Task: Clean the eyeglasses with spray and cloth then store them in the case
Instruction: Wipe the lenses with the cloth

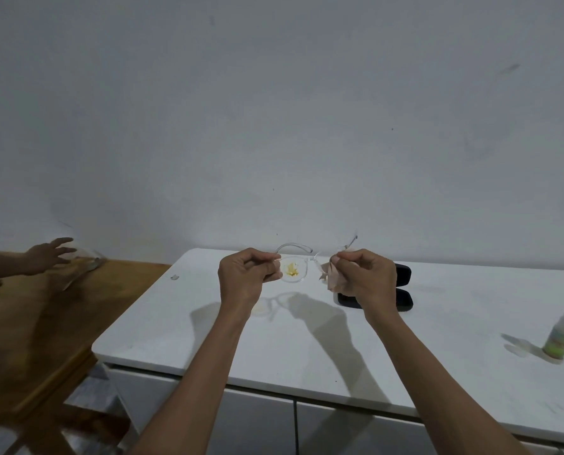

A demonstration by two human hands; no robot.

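Note:
I hold clear-framed eyeglasses (294,270) in the air above a white table (208,336). My left hand (246,274) pinches the left end of the frame. The left lens carries a yellow smear. My right hand (362,274) grips a beige cloth (331,277) pressed around the right lens, which is hidden by it. An open black case (402,290) lies on the table behind my right hand, partly covered. A small spray bottle (560,336) with a green label stands at the table's right edge.
A wooden table (44,323) adjoins on the left, where another person's hand (49,256) reaches toward a clear object. A grey wall runs right behind both tables. White cabinet fronts (257,418) sit under the tabletop.

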